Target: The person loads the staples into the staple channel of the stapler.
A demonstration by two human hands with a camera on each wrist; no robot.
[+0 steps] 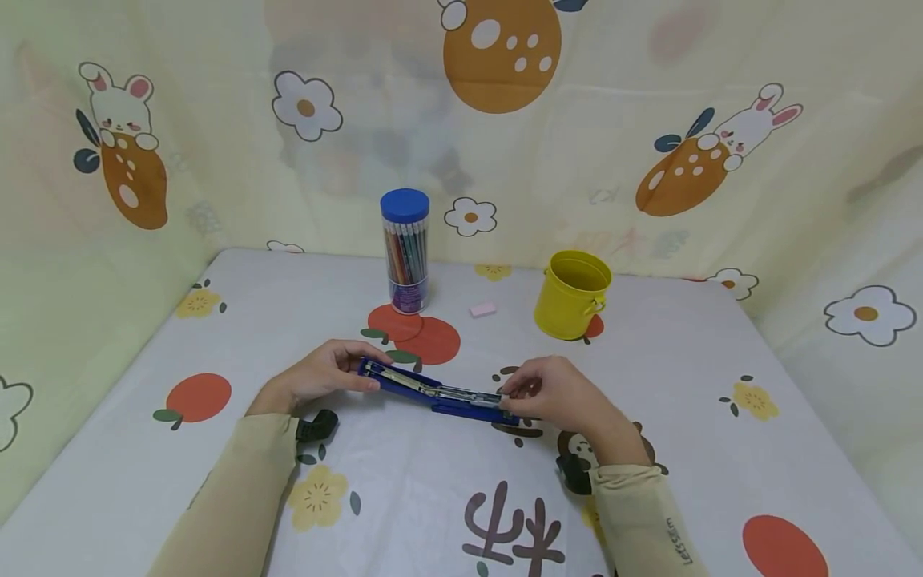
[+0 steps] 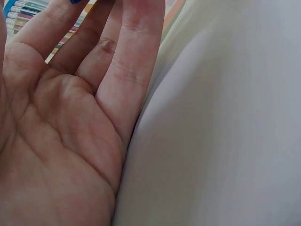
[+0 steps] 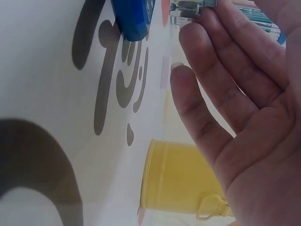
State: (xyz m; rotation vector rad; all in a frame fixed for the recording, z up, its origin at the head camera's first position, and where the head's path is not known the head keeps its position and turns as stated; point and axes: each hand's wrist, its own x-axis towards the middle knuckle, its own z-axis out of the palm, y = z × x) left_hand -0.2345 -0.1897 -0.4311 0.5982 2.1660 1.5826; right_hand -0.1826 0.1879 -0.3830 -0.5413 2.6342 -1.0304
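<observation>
A blue stapler lies swung wide open between the two hands, its metal staple channel showing. My left hand pinches the far left end of the stapler between thumb and fingers. At the other end, my right hand pinches the tip of the metal channel, just above the blue base. From the right wrist, the blue end of the stapler shows close over the tablecloth, with the right hand's lower fingers extended apart from it. The left wrist view shows mostly palm; the pinch there is out of frame.
A clear jar of pencils with a blue lid stands behind the stapler. Right of it lie a small pink block and a yellow bucket. A patterned cloth covers the table, and a printed curtain hangs behind.
</observation>
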